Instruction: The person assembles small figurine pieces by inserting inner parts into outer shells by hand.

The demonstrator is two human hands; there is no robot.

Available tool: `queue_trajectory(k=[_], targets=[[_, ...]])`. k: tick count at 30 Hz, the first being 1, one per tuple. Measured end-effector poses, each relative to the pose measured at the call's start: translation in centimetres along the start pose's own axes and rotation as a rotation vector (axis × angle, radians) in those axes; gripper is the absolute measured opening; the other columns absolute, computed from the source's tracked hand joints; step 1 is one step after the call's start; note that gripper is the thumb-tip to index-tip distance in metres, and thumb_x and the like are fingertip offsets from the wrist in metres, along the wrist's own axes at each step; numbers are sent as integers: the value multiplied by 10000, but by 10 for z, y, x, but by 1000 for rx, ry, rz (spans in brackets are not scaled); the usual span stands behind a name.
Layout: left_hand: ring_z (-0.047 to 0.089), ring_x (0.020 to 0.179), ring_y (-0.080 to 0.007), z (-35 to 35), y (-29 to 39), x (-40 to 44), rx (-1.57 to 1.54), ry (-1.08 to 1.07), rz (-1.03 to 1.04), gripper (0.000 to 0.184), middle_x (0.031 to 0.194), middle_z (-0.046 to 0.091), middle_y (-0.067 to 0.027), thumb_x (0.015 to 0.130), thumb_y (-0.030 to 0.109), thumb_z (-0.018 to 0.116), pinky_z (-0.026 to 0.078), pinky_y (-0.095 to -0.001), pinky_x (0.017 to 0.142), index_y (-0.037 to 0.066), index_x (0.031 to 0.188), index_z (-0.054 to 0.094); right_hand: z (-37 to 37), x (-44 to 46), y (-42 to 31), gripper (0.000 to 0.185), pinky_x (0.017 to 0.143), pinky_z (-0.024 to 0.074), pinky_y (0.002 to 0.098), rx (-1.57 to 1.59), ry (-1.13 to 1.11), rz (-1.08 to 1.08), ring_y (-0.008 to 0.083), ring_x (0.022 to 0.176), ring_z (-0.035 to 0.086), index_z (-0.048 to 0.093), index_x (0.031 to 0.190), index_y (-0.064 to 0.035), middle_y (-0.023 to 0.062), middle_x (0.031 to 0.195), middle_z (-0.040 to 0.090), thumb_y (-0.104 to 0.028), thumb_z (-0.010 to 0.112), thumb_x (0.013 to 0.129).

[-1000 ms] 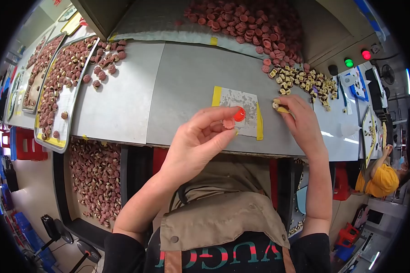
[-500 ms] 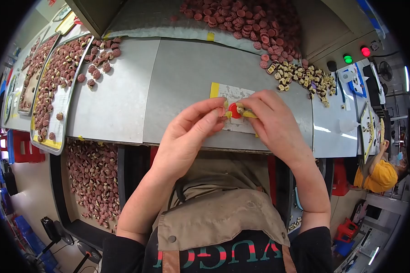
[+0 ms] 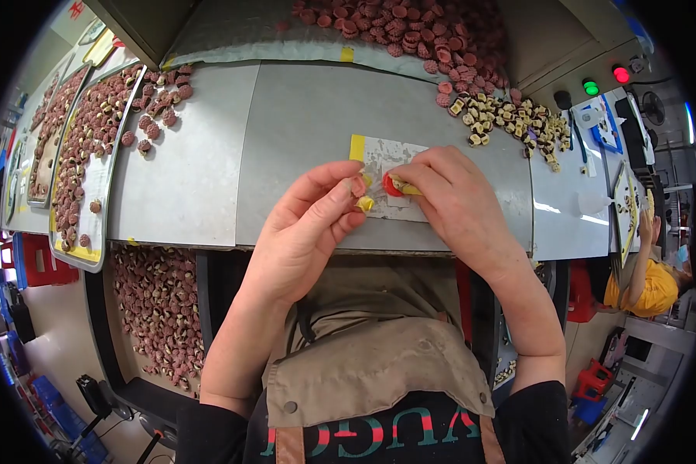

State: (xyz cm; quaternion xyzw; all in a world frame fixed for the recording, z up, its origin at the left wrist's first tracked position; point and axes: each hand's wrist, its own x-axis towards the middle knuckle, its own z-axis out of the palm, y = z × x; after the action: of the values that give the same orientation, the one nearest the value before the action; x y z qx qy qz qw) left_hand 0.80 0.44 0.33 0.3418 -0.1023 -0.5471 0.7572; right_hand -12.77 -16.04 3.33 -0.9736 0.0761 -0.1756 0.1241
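Note:
My left hand (image 3: 305, 220) pinches a small pink bumpy cup-shaped piece (image 3: 358, 186) between its fingertips, which have yellow finger covers. To its right, my right hand (image 3: 456, 197) has thumb and fingers closed together over a round red disc (image 3: 390, 182). Whatever lies between those right fingertips is hidden. Under the disc lies a white, worn card (image 3: 375, 155) with a yellow strip along its left edge.
Pink cup pieces (image 3: 410, 35) are heaped at the back, beside cream-and-dark pieces (image 3: 510, 120). Trays (image 3: 108, 201) with assembled pieces stand at left. Below the table edge, a bin (image 3: 158, 317) holds more. A person in yellow (image 3: 649, 286) works at far right.
My left hand has drawn left, away from my right hand, with the pink piece. The cream-and-dark piece seen at my right fingertips is now hidden. The view has shifted slightly.

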Motion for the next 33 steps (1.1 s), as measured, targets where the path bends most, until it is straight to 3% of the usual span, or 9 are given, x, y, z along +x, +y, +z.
queue_trajectory(k=[6, 9, 12, 15, 22, 24, 28, 30, 33], targets=[[579, 992, -91, 2, 0, 2, 18, 2, -25, 349, 1128, 615, -29, 989, 149, 563, 488, -248, 882, 17, 1308, 516, 3, -3, 1, 270, 795, 482, 374, 58, 2, 61, 274, 899, 568, 616, 1005, -72, 74, 926, 563, -14, 646, 743], [580, 974, -83, 0, 0, 1, 6, -18, -29, 342, 1125, 619, -30, 990, 159, 565, 487, -248, 879, 13, 1296, 521, 6, -7, 5, 261, 796, 494, 352, 239, 28, 128, 262, 916, 585, 609, 1036, -49, 87, 966, 579, -1, 652, 783], [578, 962, -76, 0, 2, 1, 17, -15, -47, 339, 1114, 618, -27, 990, 165, 566, 486, -248, 872, 9, 1289, 526, 1, -9, -8, 254, 786, 502, 329, 614, 80, 373, 247, 923, 600, 602, 1070, -29, 104, 995, 590, 19, 632, 823], [576, 956, -75, 2, 3, 2, 28, -8, -63, 330, 1114, 614, -27, 990, 162, 568, 487, -248, 863, 8, 1280, 533, 6, -7, -17, 276, 776, 504, 318, 801, 211, 301, 236, 925, 607, 600, 1089, -25, 111, 996, 593, 43, 617, 822], [577, 974, -98, 4, -2, 4, 36, 7, -36, 286, 1141, 611, -55, 989, 144, 568, 488, -244, 858, 6, 1239, 556, 10, 3, -25, 240, 787, 507, 324, 458, 199, 44, 231, 920, 603, 583, 1087, -17, 107, 1011, 593, 29, 613, 854], [582, 989, -109, 5, -8, 4, 130, 45, 67, 270, 1142, 612, -63, 989, 134, 568, 491, -253, 871, -1, 1224, 561, 12, 0, -28, 238, 785, 506, 338, 523, 201, 92, 244, 916, 600, 577, 1081, -18, 108, 1014, 592, 20, 626, 851], [594, 1028, -107, 12, -24, 0, 368, 93, 344, 246, 1122, 642, -68, 967, 103, 606, 475, -264, 919, -18, 1179, 574, 32, -8, -32, 270, 793, 496, 369, 1018, 241, 376, 285, 910, 586, 575, 1073, -31, 115, 1004, 588, 5, 659, 819], [598, 1031, -117, 13, -27, 0, 324, 92, 329, 243, 1119, 639, -72, 966, 85, 602, 479, -267, 923, -19, 1185, 578, 40, -12, -34, 271, 811, 492, 373, 1078, 289, 413, 300, 925, 580, 573, 1074, -31, 112, 1001, 587, -13, 667, 820], [598, 1036, -133, 13, -18, 0, 307, 61, 207, 265, 1125, 629, -88, 972, 98, 591, 485, -281, 918, -14, 1211, 563, 33, -10, -29, 242, 852, 493, 356, 497, 357, 73, 295, 961, 582, 564, 1071, -16, 110, 1035, 583, -52, 658, 851]])
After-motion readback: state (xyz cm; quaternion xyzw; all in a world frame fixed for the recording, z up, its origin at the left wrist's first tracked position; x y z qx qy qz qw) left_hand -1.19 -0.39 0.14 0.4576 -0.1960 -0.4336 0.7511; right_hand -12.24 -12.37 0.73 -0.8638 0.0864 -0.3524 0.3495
